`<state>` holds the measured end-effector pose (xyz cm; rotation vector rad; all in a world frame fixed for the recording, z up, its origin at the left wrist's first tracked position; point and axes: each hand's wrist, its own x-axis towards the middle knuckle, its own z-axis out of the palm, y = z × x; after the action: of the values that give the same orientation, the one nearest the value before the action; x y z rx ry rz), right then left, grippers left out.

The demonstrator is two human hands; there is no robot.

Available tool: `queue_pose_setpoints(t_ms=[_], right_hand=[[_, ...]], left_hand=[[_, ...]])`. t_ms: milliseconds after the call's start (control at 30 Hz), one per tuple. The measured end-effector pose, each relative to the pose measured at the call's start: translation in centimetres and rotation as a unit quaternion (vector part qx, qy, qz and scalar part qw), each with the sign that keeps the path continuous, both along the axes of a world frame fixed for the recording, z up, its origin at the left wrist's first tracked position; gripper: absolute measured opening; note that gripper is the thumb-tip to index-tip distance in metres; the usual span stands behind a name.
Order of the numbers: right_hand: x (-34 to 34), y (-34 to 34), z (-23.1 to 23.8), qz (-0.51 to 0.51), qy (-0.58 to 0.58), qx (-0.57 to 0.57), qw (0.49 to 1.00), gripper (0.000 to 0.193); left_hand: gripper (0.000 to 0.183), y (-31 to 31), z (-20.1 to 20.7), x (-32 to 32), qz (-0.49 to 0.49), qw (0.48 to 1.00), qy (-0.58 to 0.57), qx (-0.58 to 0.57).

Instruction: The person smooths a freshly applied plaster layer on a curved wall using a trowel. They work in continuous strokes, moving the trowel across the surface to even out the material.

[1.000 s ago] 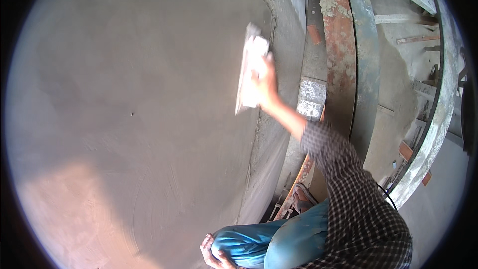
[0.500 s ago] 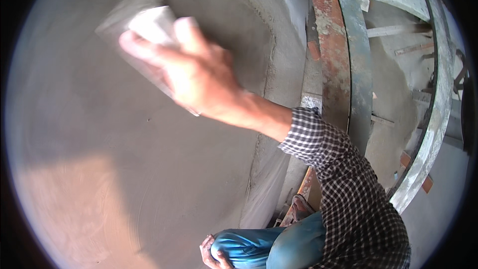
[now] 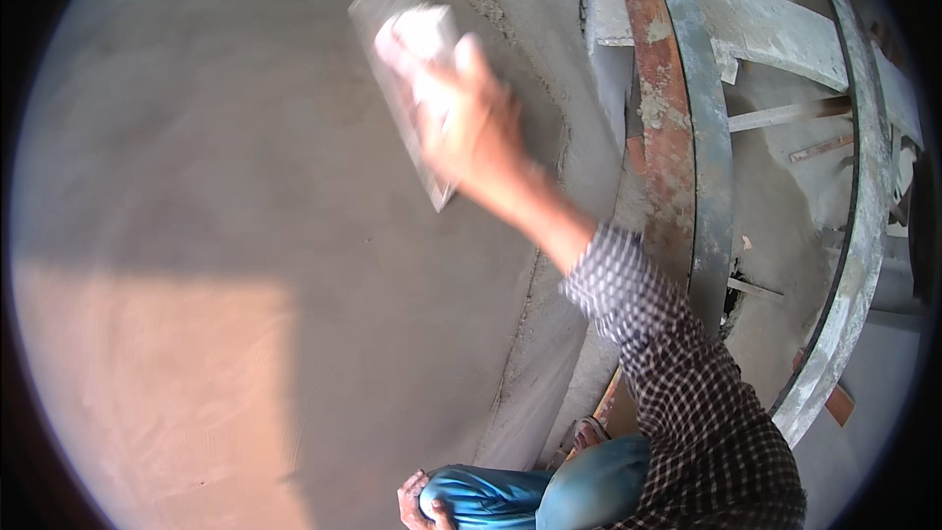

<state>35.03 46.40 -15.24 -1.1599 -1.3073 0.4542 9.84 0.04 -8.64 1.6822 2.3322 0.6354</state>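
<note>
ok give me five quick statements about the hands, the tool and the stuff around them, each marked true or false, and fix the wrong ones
1. The right hand holds a flat trowel. True.
2. The left hand holds a second tool. False: it rests on a knee in blue cloth.
3. A sunlit patch shows on the lower left of the grey surface. True.
4. The sleeve on the right arm is plain. False: it is dark and light checked.
5. A rust-coloured strip shows right of the trowel. True.
</note>
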Motion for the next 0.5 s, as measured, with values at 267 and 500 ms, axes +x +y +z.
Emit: queue_pose_setpoints(t_ms=[267,500], right_hand=[[-4.0,-3.2,-7.3,0.020,0.099,0.065,0.993,0.083],[2.2,5.6,-3.5,-0.026,0.092,-0.035,0.995,0.076]], left_hand=[[0.040,3.1,-2.8,-1.0,-0.052,0.998,-0.029,-0.005],[0.045,3.4,-5.1,-2.7,-0.051,0.998,-0.021,0.008]])
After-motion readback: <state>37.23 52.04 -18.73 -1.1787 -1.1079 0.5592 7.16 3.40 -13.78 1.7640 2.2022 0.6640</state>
